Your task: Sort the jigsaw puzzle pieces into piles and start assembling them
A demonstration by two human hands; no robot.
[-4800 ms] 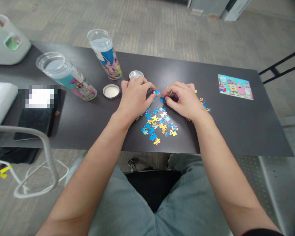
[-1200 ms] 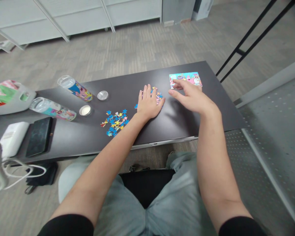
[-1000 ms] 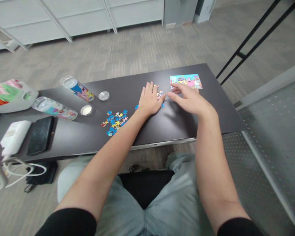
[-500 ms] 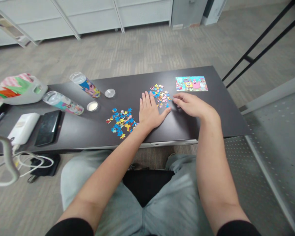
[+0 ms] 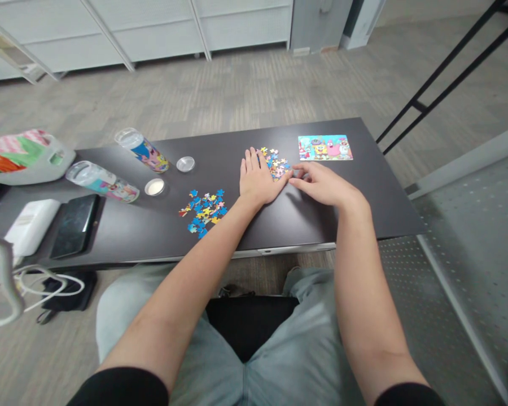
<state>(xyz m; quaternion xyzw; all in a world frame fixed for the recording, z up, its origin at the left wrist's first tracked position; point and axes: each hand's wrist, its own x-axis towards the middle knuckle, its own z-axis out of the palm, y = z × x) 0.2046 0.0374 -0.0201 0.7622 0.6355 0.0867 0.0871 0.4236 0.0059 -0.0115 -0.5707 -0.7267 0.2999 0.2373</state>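
Observation:
My left hand [image 5: 257,177] lies flat with its fingers stretched out, along the left side of a pile of small jigsaw pieces [image 5: 278,165]. Its thumb reaches right, along the pile's near edge. At the pile's right side is my right hand [image 5: 317,181], fingers loosely curved and apart, their tips close to the left thumb; I see nothing held in it. Some pieces are hidden under or behind the hands. Left of my left forearm a second heap of jigsaw pieces [image 5: 204,211] is spread out, mostly blue and yellow. A colourful cartoon picture card [image 5: 325,148] rests beyond my right hand.
Two clear tubes with cartoon wraps, one farther [image 5: 143,149] and one nearer [image 5: 104,181], lie at the left beside two round lids [image 5: 185,164] [image 5: 154,186]. Farther left are a black phone [image 5: 75,225], a white power bank [image 5: 33,226] with cable, and a plastic bag [image 5: 27,157].
My right hand has shifted left and closer to me, against the pile's near right edge. The pile is more tightly gathered between my hands. The view has shifted slightly.

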